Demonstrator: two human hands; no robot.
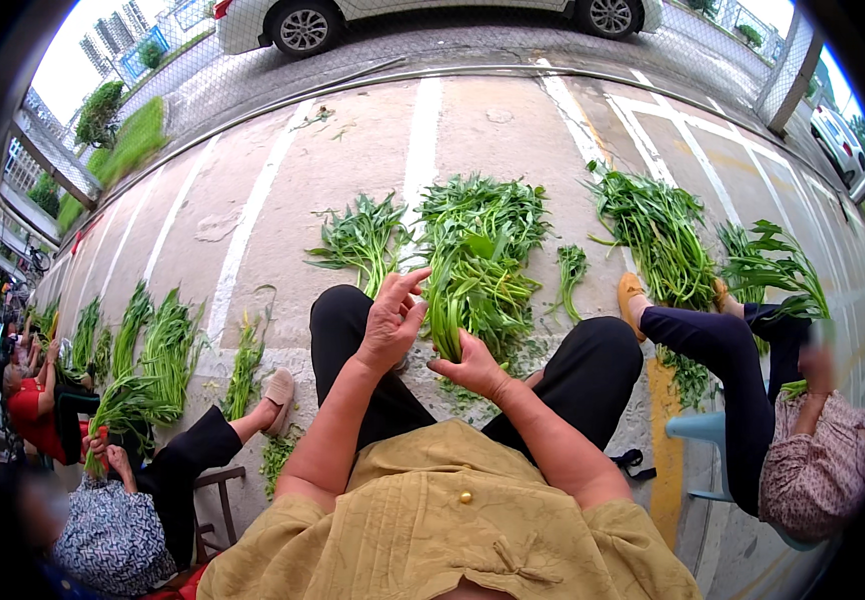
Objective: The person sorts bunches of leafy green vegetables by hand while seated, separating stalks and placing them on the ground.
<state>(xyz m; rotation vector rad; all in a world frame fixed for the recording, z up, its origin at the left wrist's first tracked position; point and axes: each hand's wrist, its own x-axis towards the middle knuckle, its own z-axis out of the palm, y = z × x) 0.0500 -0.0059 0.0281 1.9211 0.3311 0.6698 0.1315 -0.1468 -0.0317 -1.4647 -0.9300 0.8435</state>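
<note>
My right hand (475, 367) is closed around the stem ends of a bunch of water spinach (449, 312), held upright between my knees with its leaves away from me. Just left of the bunch is my left hand (393, 322), raised with the index finger stretched out and the other fingers partly bent; nothing shows in it. Beyond the held bunch lies a large heap of water spinach (488, 215) on the ground. To its left sits a smaller pile of leafy stems (361, 238). A thin little bunch (572, 275) rests to the right of the heap.
At right, a person on a blue stool (698, 428) sits by another greens pile (668, 235). On the left, a person in a patterned top (118, 535) holds a bunch of greens (133, 405). A chain-link fence and a parked white car (433, 12) stand beyond.
</note>
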